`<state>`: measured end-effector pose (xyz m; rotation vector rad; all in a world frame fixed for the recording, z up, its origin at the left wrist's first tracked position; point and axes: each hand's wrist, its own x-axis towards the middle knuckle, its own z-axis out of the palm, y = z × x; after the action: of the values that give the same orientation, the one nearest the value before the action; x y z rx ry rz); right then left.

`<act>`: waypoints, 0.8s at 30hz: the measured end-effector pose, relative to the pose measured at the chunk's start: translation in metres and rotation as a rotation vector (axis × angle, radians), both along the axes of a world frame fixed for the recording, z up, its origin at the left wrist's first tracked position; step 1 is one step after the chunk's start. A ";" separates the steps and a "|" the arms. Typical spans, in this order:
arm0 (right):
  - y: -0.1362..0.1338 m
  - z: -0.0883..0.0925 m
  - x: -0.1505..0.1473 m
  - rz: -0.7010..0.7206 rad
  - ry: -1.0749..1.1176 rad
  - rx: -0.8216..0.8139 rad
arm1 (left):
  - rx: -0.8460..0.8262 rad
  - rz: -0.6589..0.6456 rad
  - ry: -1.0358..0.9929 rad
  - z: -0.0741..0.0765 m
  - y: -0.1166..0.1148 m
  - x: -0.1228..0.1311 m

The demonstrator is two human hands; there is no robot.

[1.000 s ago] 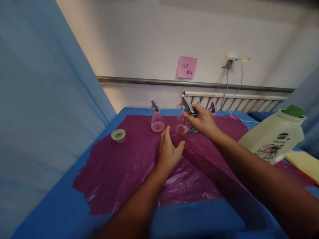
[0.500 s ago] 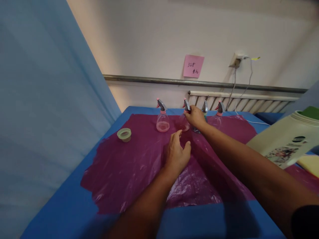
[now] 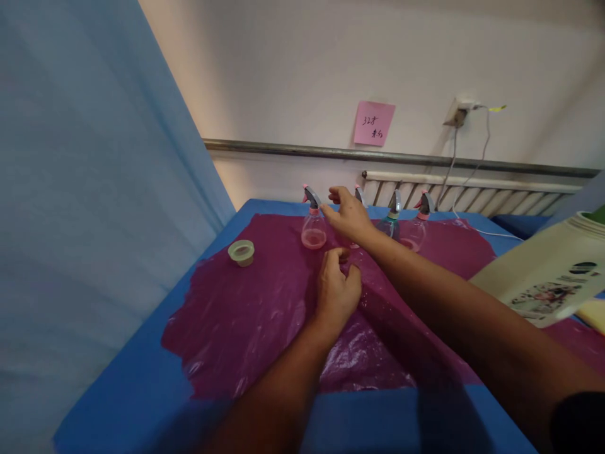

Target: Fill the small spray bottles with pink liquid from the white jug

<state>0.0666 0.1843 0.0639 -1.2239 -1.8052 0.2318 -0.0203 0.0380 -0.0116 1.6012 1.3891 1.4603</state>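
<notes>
Several spray bottles stand in a row at the back of the purple plastic sheet (image 3: 246,315). My right hand (image 3: 350,217) is open, fingers apart, just right of the leftmost spray bottle (image 3: 314,233), which holds a little pink liquid. Behind that hand, a second spray bottle (image 3: 360,195) is mostly hidden. Farther right are a teal spray bottle (image 3: 390,224) and another pink-collared spray bottle (image 3: 416,230). My left hand (image 3: 338,287) hovers over the sheet in front of the bottles, fingers curled but apart, holding nothing.
A small pale green cup (image 3: 241,252) sits on the sheet at left. A large cream jug (image 3: 543,271) leans in at right, near my right forearm. A blue curtain (image 3: 94,221) hangs along the left. Behind the table are a metal rail (image 3: 302,150) and a radiator (image 3: 472,183).
My right hand has let go of the second spray bottle and moved left toward the leftmost one, its fingers opening. My left hand stays nearly in place. The view has shifted slightly.
</notes>
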 end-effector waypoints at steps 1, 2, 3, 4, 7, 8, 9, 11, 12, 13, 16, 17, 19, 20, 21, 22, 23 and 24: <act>0.008 -0.001 -0.009 -0.001 0.019 -0.067 | 0.001 0.004 0.002 0.001 0.000 0.000; 0.016 -0.002 -0.017 0.000 0.033 -0.121 | 0.001 0.010 -0.001 0.001 -0.001 -0.001; 0.023 -0.004 -0.024 0.005 0.041 -0.160 | -0.002 0.018 -0.007 0.002 -0.001 -0.001; 0.028 -0.005 -0.029 0.013 0.044 -0.182 | -0.005 0.031 -0.017 0.003 -0.001 -0.001; 0.033 -0.012 -0.039 0.051 0.040 -0.184 | -0.013 0.085 -0.069 0.006 0.001 -0.003; 0.031 -0.014 -0.040 0.064 0.041 -0.177 | -0.012 0.102 -0.091 0.008 0.003 -0.004; 0.028 -0.016 -0.040 0.076 0.045 -0.167 | -0.011 0.117 -0.113 0.009 0.004 -0.005; 0.021 -0.017 -0.035 0.093 0.054 -0.147 | -0.003 0.145 -0.154 0.013 0.008 -0.007; 0.016 -0.017 -0.032 0.102 0.062 -0.134 | 0.007 0.158 -0.175 0.015 0.010 -0.008; 0.010 -0.017 -0.027 0.117 0.078 -0.114 | 0.022 0.170 -0.202 0.017 0.011 -0.010; -0.011 -0.014 -0.004 0.198 0.175 -0.029 | 0.110 0.193 -0.310 0.023 0.014 -0.014; -0.019 -0.013 0.005 0.229 0.210 -0.004 | 0.146 0.193 -0.350 0.025 0.015 -0.016; -0.039 -0.011 0.026 0.271 0.262 0.010 | 0.200 0.186 -0.418 0.029 0.014 -0.017; -0.050 -0.011 0.037 0.277 0.281 -0.001 | 0.212 0.177 -0.440 0.031 0.014 -0.017; -0.061 -0.012 0.049 0.275 0.303 -0.019 | 0.215 0.165 -0.455 0.032 0.013 -0.017; -0.072 -0.014 0.059 0.267 0.329 -0.040 | 0.213 0.151 -0.459 0.033 0.012 -0.016; -0.083 -0.016 0.069 0.259 0.357 -0.061 | 0.207 0.134 -0.453 0.033 0.010 -0.015; -0.092 -0.018 0.079 0.252 0.384 -0.078 | 0.198 0.113 -0.439 0.033 0.009 -0.013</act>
<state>0.1453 0.0919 0.0458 -0.9252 -1.6166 0.6415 -0.0332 0.0469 0.0217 1.2222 1.1219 1.9277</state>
